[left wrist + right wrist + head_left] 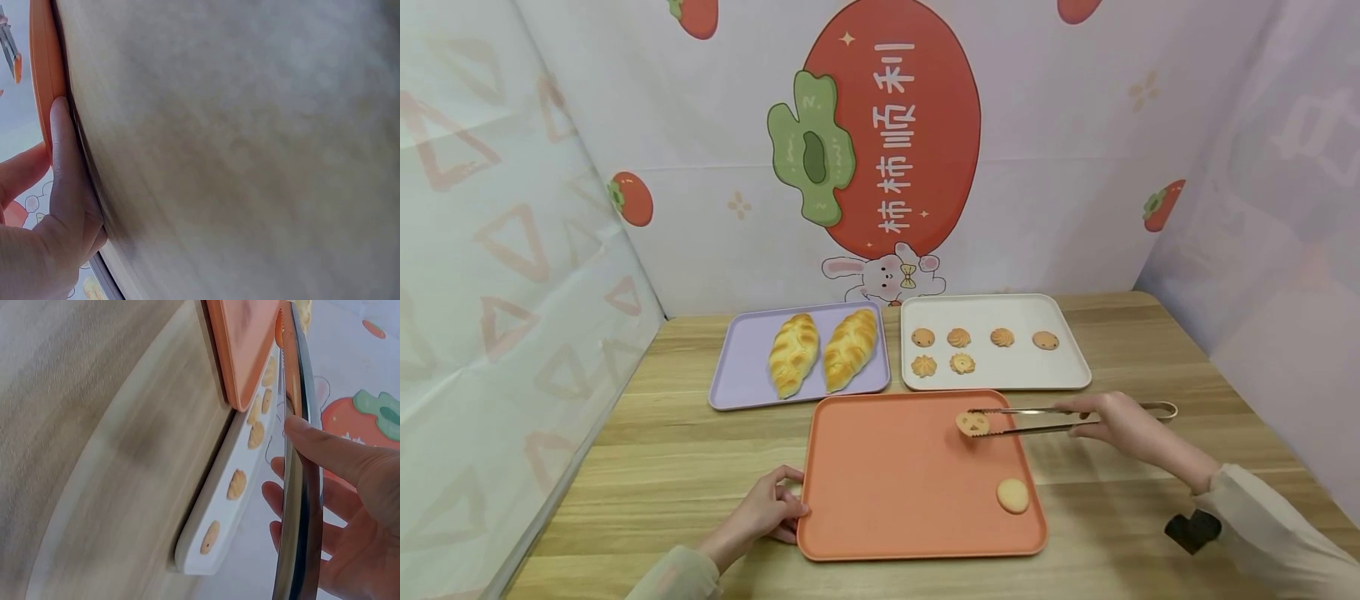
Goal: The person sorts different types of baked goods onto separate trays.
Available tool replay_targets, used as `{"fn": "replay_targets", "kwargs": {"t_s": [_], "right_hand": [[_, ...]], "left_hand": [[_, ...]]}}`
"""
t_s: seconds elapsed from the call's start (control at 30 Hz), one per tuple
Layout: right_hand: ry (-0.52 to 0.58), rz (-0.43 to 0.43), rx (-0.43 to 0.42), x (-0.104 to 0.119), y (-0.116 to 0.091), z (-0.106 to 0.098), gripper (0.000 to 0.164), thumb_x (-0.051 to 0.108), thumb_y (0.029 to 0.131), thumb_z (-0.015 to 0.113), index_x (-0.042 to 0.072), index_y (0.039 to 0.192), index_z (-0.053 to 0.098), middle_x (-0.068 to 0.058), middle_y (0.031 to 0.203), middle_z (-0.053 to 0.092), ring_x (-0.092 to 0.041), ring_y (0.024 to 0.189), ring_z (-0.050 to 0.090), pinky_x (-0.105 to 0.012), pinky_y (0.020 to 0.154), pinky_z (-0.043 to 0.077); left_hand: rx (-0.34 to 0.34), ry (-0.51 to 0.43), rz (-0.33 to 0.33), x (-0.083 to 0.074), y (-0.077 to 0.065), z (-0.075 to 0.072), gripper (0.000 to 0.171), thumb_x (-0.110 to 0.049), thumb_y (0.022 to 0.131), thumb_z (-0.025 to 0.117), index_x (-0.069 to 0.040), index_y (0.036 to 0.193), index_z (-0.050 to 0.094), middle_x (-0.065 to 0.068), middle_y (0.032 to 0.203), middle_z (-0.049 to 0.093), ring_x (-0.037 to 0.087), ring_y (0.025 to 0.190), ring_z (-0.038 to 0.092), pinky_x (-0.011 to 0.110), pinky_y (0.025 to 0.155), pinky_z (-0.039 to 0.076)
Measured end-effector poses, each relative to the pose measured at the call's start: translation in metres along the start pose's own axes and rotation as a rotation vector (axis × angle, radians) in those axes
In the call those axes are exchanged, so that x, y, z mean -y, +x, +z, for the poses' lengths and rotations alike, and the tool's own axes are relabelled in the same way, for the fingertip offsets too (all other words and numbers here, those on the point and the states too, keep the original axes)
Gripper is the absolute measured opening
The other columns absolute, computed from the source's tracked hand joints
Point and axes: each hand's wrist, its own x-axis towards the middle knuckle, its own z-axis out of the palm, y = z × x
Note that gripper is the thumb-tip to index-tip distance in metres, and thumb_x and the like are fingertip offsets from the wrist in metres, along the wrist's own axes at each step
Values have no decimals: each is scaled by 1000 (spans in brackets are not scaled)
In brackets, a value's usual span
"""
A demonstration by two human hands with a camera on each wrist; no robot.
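My right hand holds metal tongs, its thumb on one arm and its fingers on the other. Between the serrated tips is a round cookie with cutout holes, over the upper right part of an orange tray. Whether that cookie touches the tray, I cannot tell. A plain pale cookie lies at the tray's lower right. My left hand grips the tray's left edge, the thumb at the rim; in the left wrist view its fingers lie against the tray's side.
Behind the orange tray, a white tray carries several cookies, round and swirled. A lilac tray to its left bears two braided breads. All stand on a wooden table with printed cloth behind and at the sides.
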Motion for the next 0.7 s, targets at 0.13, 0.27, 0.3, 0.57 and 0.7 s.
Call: {"fn": "replay_targets", "kwargs": {"t_s": [0.13, 0.27, 0.3, 0.57, 0.7], "right_hand": [[-15, 50, -4, -7, 2, -4, 34, 8, 68, 72, -3, 100, 64, -14, 93, 65, -20, 72, 60, -30, 58, 51], [-23, 78, -19, -15, 3, -8, 34, 4, 67, 71, -4, 99, 64, -16, 93, 65, -21, 71, 60, -30, 58, 51], [-23, 85, -19, -17, 3, -9, 34, 3, 67, 71, -5, 100, 64, -17, 93, 65, -21, 71, 60, -29, 58, 50], [11, 164, 27, -31, 6, -17, 37, 2, 71, 67, -8, 105, 60, -23, 96, 62, -13, 69, 58, -22, 53, 47], [30, 213, 38, -39, 9, -19, 36, 2, 74, 66, -9, 107, 59, -26, 98, 61, -10, 69, 58, -22, 52, 47]], "left_hand": [[3, -6, -2, -1, 0, 0, 44, 6, 76, 58, 10, 113, 35, 6, 68, 53, 13, 52, 58, 30, 46, 52], [6, -9, -4, 0, 0, 0, 43, 6, 76, 57, 10, 113, 35, 6, 68, 53, 13, 52, 58, 30, 46, 52], [6, -8, -3, 0, 0, 0, 43, 6, 76, 57, 10, 113, 35, 6, 68, 53, 13, 52, 58, 30, 46, 52], [-2, -2, 1, 1, 0, 0, 44, 5, 76, 58, 10, 114, 36, 6, 68, 54, 14, 53, 57, 30, 46, 52], [-2, 1, 4, 2, 1, 0, 45, 5, 75, 58, 10, 114, 36, 6, 67, 54, 14, 52, 57, 31, 46, 52]]}}
